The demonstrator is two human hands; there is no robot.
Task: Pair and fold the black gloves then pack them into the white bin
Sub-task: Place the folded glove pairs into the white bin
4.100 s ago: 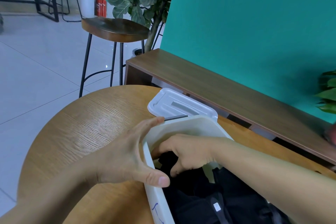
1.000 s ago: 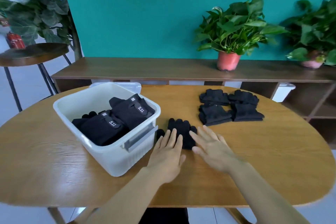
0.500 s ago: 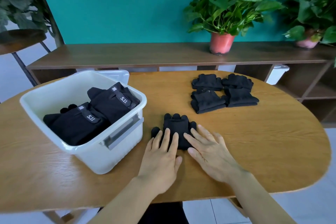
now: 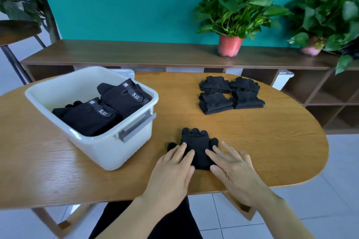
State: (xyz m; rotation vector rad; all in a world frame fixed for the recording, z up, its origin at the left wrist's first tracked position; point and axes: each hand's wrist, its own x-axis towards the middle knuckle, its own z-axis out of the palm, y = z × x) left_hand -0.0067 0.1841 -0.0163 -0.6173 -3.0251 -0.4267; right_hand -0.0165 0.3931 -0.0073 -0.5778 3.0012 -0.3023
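Both hands lie flat at the lower middle of the frame, on the wooden table [image 4: 272, 141]. The left hand [image 4: 171, 172] has its fingers straight and close together, the tips pressing on the left side of the stacked black gloves [image 4: 196, 145]. The right hand [image 4: 233, 169] is just as flat, with its fingertips on the right side of the same stack. Neither hand curls round anything. The gloves point their fingers away toward the wall, and a thumb sticks out on each side.

Just left of them stands the white bin [image 4: 108, 147], with a grey handle [image 4: 136, 128] on its near wall. Inside it two folded black bundles [image 4: 91, 120] lie side by side, each with a band reading 5.11. A white lid [image 4: 126, 72] shows behind the bin's far edge.

Toward the upper right of the table, four more folded glove bundles [image 4: 231, 93] sit in a tight block, well apart from the hands. Beyond the table a low wooden shelf [image 4: 136, 54] runs along a teal wall and carries a potted plant [image 4: 231, 44] in a red pot.
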